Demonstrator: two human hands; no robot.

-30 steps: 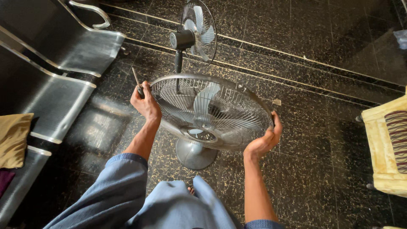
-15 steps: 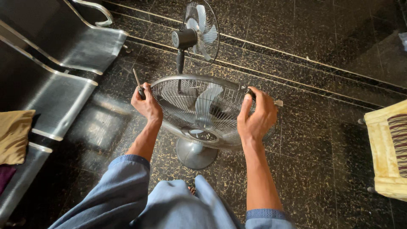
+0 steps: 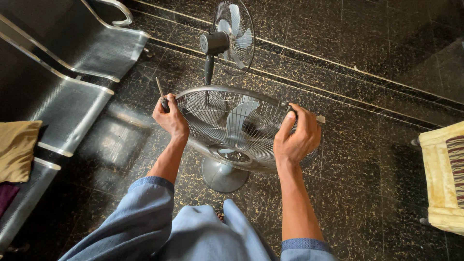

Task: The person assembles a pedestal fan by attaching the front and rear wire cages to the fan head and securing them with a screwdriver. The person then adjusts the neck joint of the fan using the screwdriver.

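Grey round wire-mesh fan guard (image 3: 232, 123) sits tilted on a grey pedestal fan, facing up toward the camera, low over the floor between the person's two hands. Inside the cage, pale translucent blades (image 3: 240, 116) and a dark hub show through the wires, and below it a round grey base (image 3: 223, 176) stands on the floor. The left hand (image 3: 170, 117) presses against the guard's left rim with fingers curled closed around a slim screwdriver (image 3: 161, 95), whose metal shaft points up and away from the rim. The right hand (image 3: 297, 137) grips the right rim, fingers wrapped over the outer band and thumb on the near side, closed onto the guard. Both forearms come out of light blue sleeves.

Beyond the guard a second small fan (image 3: 231, 33) stands upright on a dark pole, its own cage holding pale blades, just behind the far rim.

The floor (image 3: 367, 96) is dark polished stone with gold flecks and pale stripe lines running across it. On the left stands a row of perforated metal bench seats (image 3: 58, 92) with chrome arms; a tan folded cloth (image 3: 17, 150) lies on the nearest seat. At the right edge a cream-coloured cushioned chair (image 3: 442, 179) with a striped panel is partly in view, well apart from the hands.
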